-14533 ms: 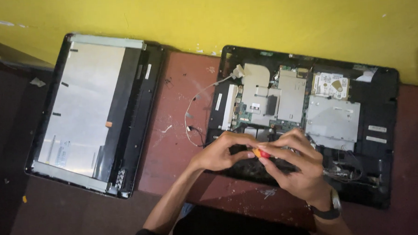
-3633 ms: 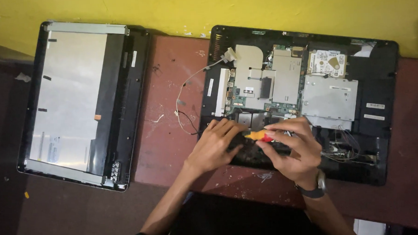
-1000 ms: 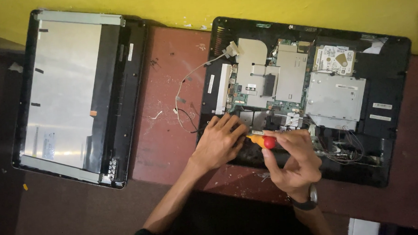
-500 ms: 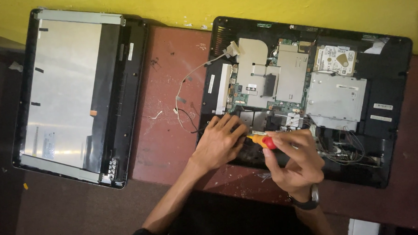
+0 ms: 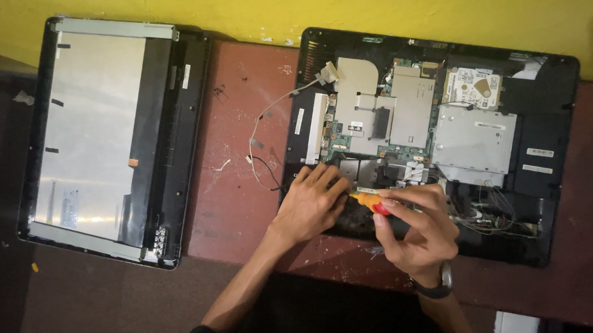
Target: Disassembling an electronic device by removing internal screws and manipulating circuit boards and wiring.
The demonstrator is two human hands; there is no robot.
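The screwdriver (image 5: 370, 202), orange and red in the handle, lies over the lower middle of the open chassis (image 5: 562, 242). The right hand (image 5: 417, 231) is closed around its handle. The left hand (image 5: 311, 202) rests flat beside the tip, grasping nothing. Above both sits the board (image 5: 374, 124); loose cables (image 5: 263, 148) trail left. Risk: a slipped tip may gouge the board or snag wiring.
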